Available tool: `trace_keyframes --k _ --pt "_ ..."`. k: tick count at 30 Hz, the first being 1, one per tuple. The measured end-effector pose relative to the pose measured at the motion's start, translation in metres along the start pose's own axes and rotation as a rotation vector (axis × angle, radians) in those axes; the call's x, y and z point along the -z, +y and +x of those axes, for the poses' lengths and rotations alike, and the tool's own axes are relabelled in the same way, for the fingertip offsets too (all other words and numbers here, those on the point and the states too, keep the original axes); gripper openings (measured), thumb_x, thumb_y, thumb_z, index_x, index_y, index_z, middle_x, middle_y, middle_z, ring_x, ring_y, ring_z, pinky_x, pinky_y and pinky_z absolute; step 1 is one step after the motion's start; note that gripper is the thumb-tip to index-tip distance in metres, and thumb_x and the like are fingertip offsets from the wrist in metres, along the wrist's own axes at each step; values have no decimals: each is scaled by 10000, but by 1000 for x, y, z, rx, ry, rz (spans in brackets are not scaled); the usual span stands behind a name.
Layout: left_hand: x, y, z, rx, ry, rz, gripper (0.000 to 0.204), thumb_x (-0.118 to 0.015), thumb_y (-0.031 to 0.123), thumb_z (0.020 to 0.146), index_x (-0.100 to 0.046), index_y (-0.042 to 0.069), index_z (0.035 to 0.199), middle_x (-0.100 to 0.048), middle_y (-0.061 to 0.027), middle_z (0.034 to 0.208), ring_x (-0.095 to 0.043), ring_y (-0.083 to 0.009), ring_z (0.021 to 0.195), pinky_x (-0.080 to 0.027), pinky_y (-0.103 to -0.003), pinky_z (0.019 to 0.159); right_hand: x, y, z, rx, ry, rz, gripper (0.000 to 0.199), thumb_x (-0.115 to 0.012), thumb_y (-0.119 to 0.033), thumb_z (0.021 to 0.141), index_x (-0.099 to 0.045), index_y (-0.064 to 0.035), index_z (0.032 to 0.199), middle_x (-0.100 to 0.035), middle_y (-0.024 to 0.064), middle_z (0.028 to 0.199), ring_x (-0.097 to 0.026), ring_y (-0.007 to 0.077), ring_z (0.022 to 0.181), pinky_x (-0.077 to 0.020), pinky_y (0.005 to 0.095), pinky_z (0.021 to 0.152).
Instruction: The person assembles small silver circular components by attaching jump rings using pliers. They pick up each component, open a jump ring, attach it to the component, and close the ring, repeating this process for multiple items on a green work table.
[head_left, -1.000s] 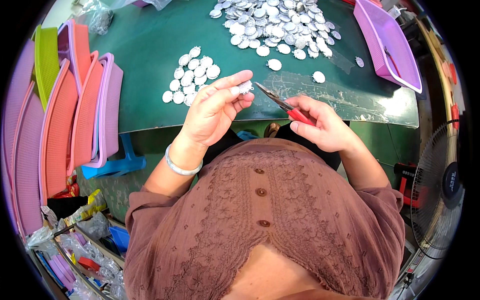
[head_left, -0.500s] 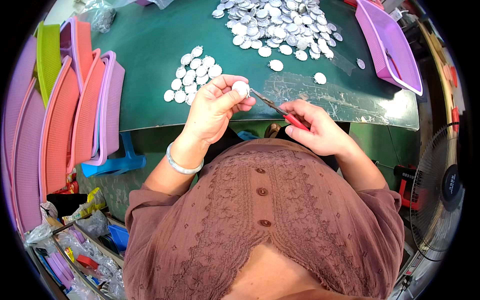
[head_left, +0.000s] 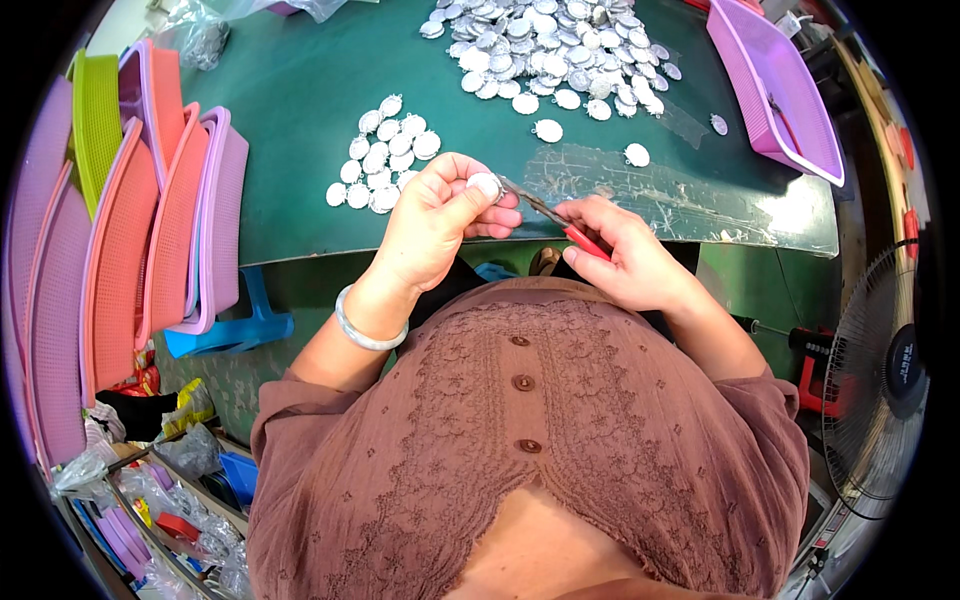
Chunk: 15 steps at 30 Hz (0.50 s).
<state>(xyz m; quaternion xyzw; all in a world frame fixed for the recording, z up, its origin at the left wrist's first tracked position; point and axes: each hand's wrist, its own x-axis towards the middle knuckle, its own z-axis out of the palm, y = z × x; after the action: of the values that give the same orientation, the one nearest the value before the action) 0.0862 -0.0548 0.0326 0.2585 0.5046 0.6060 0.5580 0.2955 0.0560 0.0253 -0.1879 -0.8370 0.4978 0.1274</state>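
Note:
Between the thumb and fingers of my left hand (head_left: pixel 440 215) is a small silvery-white oval pendant (head_left: pixel 485 186) with a tiny loop at its edge. My right hand (head_left: pixel 625 255) is closed round the red handles of a pair of pliers (head_left: pixel 548 212). The pliers' jaws touch the pendant's loop side; whether they grip it is too small to tell. Just beyond my left hand lies a small group of similar pendants (head_left: pixel 376 158). A much larger heap of pendants (head_left: pixel 550 50) covers the far middle of the table, with a few loose ones nearer to me.
The green table (head_left: pixel 290 110) has clear tape on its surface. A purple basket (head_left: pixel 775 90) with a red-handled tool in it stands at the right. Nested coloured baskets (head_left: pixel 180 220) line the left side, above a blue stool (head_left: pixel 230 330). A fan (head_left: pixel 870 375) stands at my right.
My left hand has tilted the pendant slightly and shifted a little to the right. The pliers have moved slightly left, staying at the pendant's edge. The view has shifted a little.

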Motion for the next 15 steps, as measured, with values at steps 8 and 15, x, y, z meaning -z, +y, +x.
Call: trace_keyframes --k 8,15 --pt "-1 -3 0 50 -17 105 172 -561 195 962 -576 39 1033 -677 -94 895 -672 -153 746 -555 -281 686 -1 -3 -1 -66 -8 7 343 -635 -143 827 -556 20 1118 -582 170 923 -603 283 833 -489 354 748" --pt "9 -13 1 77 -79 190 197 -540 223 975 -605 37 970 -663 -67 787 -627 -113 632 -522 -232 587 4 -17 6 -191 -143 -29 323 -633 -130 826 -543 29 1093 -604 202 880 -609 346 815 -487 391 742"
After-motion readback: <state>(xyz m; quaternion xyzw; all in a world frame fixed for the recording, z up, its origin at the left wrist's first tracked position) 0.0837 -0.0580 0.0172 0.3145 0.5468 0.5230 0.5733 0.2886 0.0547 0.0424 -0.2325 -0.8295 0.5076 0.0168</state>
